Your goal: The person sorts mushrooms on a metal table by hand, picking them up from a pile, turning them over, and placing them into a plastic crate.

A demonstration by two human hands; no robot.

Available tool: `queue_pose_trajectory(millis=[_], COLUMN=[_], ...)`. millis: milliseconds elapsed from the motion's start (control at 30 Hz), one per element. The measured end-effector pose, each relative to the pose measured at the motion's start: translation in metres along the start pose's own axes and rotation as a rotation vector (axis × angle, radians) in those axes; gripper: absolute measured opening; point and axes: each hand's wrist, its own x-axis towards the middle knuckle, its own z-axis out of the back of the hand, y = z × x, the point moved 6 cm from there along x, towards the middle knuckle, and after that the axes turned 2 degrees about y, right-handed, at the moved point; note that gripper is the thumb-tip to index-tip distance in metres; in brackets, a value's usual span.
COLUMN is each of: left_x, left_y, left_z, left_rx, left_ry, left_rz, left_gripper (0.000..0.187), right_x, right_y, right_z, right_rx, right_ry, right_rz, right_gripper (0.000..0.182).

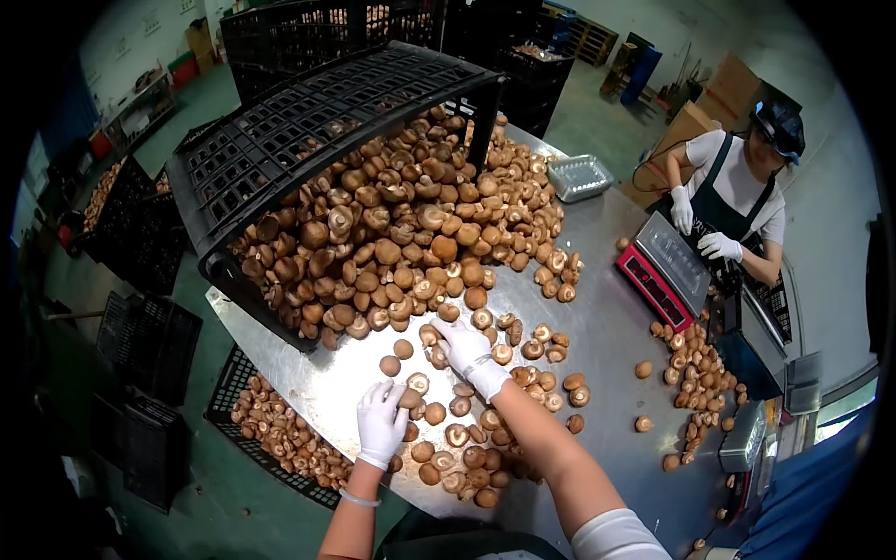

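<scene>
A large heap of brown mushrooms [401, 224] spills from a tipped black crate [327, 103] onto the metal table [597, 308]. My right hand [460, 345], in a white glove, reaches to the heap's front edge, its fingers at a mushroom [431, 334]; whether it grips it is unclear. Nearer to me, my left hand [381, 422], also white-gloved, has its fingers closed beside a mushroom [410, 399] and seems to hold it. Loose mushrooms [476, 457] lie around and below both hands.
Below the table's left edge stands a black crate of mushrooms [289, 439]. A clear plastic tray [581, 177] sits behind the heap. At right, a co-worker [737, 187] stands by a red scale [665, 271], with more mushrooms [695, 373] near it.
</scene>
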Motion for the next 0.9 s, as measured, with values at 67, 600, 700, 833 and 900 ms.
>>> queue_pose_trajectory(millis=[67,600,700,833,900], left_x=[0.0,0.032,0.062,0.077,0.08], left_y=[0.0,0.038,0.013,-0.005,0.0], left_z=[-0.002,-0.016,-0.014,-0.053,-0.068], left_rx=[-0.192,-1.4,-0.467,-0.067,0.019], left_ry=[-0.045,0.12,0.021,0.203,0.394], left_rz=[0.082,0.683,0.174,-0.041,0.059], left_gripper=[0.037,0.015,0.02,0.031,0.035], right_x=[-0.008,0.076,0.104,0.092,0.081], right_y=[-0.012,-0.097,-0.081,-0.061,-0.061], right_z=[0.004,0.066,0.061,0.032,0.035], right_rx=[0.075,0.928,0.309,0.005,0.059], right_ry=[-0.091,-0.169,-0.278,-0.255,-0.25], right_rz=[0.038,-0.188,-0.033,-0.107,-0.073], right_gripper=[0.021,0.027,0.035,0.043,0.04])
